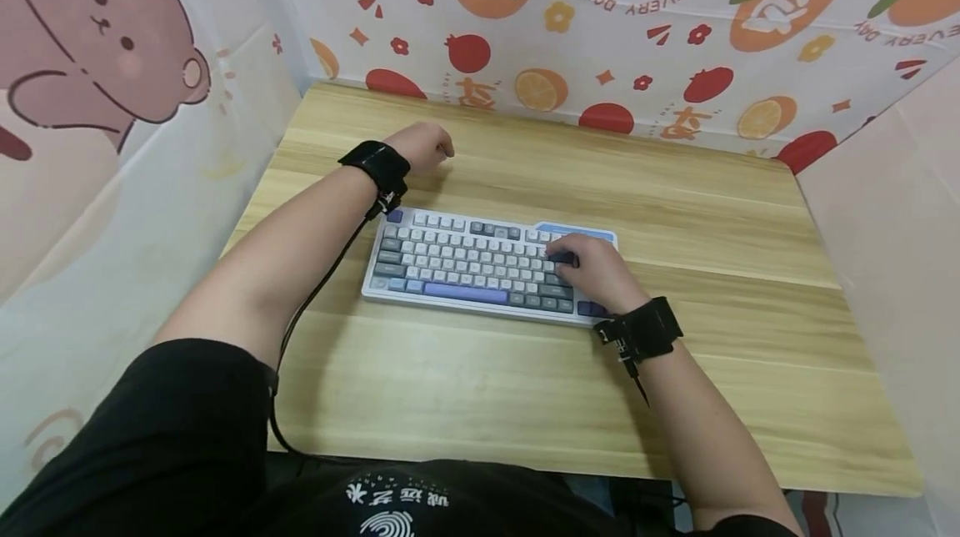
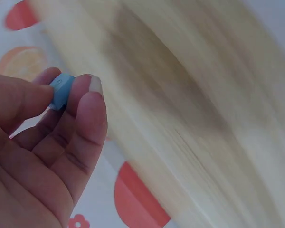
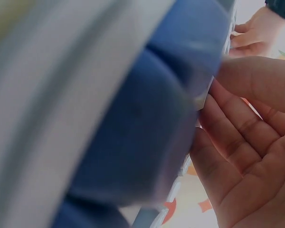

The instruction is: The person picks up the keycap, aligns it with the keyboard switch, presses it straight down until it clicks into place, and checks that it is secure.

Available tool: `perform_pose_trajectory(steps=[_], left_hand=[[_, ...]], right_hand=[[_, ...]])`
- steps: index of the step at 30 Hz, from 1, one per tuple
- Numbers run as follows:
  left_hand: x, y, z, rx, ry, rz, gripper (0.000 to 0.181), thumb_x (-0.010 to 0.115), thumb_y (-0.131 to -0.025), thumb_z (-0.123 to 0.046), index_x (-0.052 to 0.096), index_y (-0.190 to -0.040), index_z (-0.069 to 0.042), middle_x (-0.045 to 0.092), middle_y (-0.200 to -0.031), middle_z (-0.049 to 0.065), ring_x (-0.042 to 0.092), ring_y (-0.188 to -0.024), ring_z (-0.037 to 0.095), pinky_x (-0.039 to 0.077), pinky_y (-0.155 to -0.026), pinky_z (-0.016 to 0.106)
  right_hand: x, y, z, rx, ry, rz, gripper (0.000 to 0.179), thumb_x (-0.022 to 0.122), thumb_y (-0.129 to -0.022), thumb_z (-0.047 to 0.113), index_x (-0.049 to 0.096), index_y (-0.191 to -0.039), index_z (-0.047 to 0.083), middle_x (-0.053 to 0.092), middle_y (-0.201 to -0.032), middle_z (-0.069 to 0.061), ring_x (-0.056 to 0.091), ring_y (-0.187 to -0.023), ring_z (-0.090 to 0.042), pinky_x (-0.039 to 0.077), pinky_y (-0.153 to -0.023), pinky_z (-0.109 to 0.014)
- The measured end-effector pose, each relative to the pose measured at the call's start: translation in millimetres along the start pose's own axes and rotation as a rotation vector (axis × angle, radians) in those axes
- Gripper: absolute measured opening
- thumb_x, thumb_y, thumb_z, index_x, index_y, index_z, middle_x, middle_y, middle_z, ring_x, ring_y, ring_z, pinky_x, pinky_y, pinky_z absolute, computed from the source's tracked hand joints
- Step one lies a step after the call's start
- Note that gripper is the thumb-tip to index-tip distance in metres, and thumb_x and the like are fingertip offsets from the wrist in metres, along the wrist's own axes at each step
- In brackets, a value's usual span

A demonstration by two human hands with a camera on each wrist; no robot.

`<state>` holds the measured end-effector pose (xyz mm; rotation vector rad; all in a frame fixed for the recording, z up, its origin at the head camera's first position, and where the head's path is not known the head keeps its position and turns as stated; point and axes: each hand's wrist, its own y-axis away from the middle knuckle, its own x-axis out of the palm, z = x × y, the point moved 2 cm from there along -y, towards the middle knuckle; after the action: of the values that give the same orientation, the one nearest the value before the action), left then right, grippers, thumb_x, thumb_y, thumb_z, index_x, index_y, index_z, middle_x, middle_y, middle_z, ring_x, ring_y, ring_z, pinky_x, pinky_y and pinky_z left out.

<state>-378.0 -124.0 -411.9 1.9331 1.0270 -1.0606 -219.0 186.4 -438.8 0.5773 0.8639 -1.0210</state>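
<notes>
Beyond the keyboard's far left corner, my left hand (image 1: 422, 145) is raised over the table. Its thumb and fingers pinch a small light blue keycap (image 2: 62, 90), clear in the left wrist view and hidden from the head view. The keyboard (image 1: 480, 258) has a pale case with white, grey, blue and purple keys. My right hand (image 1: 600, 270) lies over its right end, thumb and a finger spread apart at the keys near a dark blue key (image 1: 562, 257). In the right wrist view, large blurred blue keys (image 3: 133, 128) hide the fingertips of that hand.
The wooden table (image 1: 465, 387) carries the keyboard near its middle. A fruit-print curtain (image 1: 510, 37) hangs along the back edge, and a bear-print curtain (image 1: 247, 112) on the left. A black cable (image 1: 315, 295) runs from the left wristband along the arm.
</notes>
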Motion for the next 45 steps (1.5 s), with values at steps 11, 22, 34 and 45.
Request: perform_pose_trajectory(steps=[11, 22, 34, 45], left_hand=[[-4.2, 73.9, -52.5, 0.121, 0.572, -0.061, 0.027, 0.048, -0.103, -0.008, 0.067, -0.12, -0.003, 0.067, -0.11, 0.02, 0.065, -0.093, 0.037, 0.058, -0.071, 0.034], [17.5, 135.0, -82.5, 0.185, 0.953, -0.117, 0.027, 0.056, -0.101, -0.012, 0.062, -0.126, -0.005, 0.073, -0.097, 0.011, 0.068, -0.082, 0.032, 0.056, -0.065, 0.031], [44.6, 157.9, -86.2, 0.336, 0.997, 0.046, 0.037, 0.053, -0.102, -0.014, 0.042, -0.137, -0.008, 0.065, -0.078, 0.02, 0.059, -0.068, 0.03, 0.052, -0.064, 0.035], [58.0, 160.9, -91.0, 0.318, 0.937, -0.007, 0.044, 0.057, -0.101, -0.018, 0.043, -0.142, -0.014, 0.071, -0.08, 0.01, 0.058, -0.068, 0.032, 0.049, -0.062, 0.038]], right_hand=[[0, 1.3, 0, -0.007, -0.014, -0.018, 0.025, 0.066, -0.09, 0.005, 0.072, -0.112, 0.013, 0.068, -0.121, -0.006, 0.06, -0.119, -0.024, 0.048, -0.099, -0.046], [3, 1.0, 33, -0.163, 0.074, -0.195, 0.019, 0.065, -0.095, 0.02, 0.073, -0.11, 0.012, 0.073, -0.106, -0.003, 0.068, -0.1, -0.018, 0.054, -0.086, -0.041], [4, 0.1, 103, -0.633, -0.203, -0.241, 0.042, 0.069, -0.092, 0.01, 0.061, -0.133, 0.006, 0.07, -0.097, -0.004, 0.065, -0.087, -0.014, 0.056, -0.075, -0.036], [15, 3.2, 106, -0.623, -0.213, -0.229, 0.032, 0.075, -0.088, 0.018, 0.07, -0.119, 0.011, 0.069, -0.091, 0.001, 0.061, -0.08, -0.008, 0.055, -0.07, -0.035]])
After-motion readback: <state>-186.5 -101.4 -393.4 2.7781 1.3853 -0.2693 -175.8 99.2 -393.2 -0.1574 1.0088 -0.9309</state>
